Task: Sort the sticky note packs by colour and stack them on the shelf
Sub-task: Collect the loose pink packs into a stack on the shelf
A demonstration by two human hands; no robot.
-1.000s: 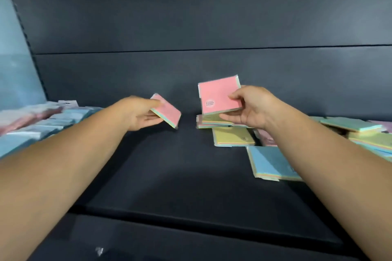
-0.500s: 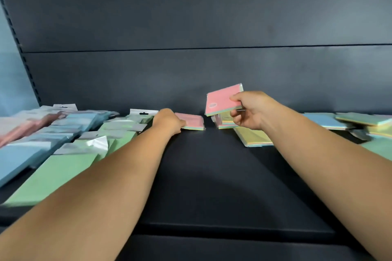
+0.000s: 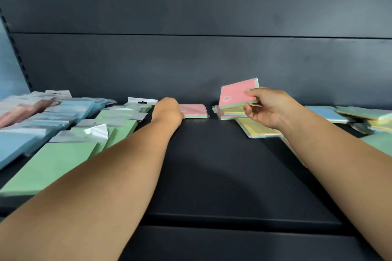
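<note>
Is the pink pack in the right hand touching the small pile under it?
Apart. The head view shows the pink pack raised in the right hand, with a dark gap above the pile.

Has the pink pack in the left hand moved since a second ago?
Yes. The pink pack went from mid-air down onto the shelf, near the back wall.

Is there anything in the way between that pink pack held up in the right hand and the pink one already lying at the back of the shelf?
Nothing visible. The held pink pack hangs above a mixed pile; bare shelf separates it from the pink pack lying flat, which the left hand touches.
</note>
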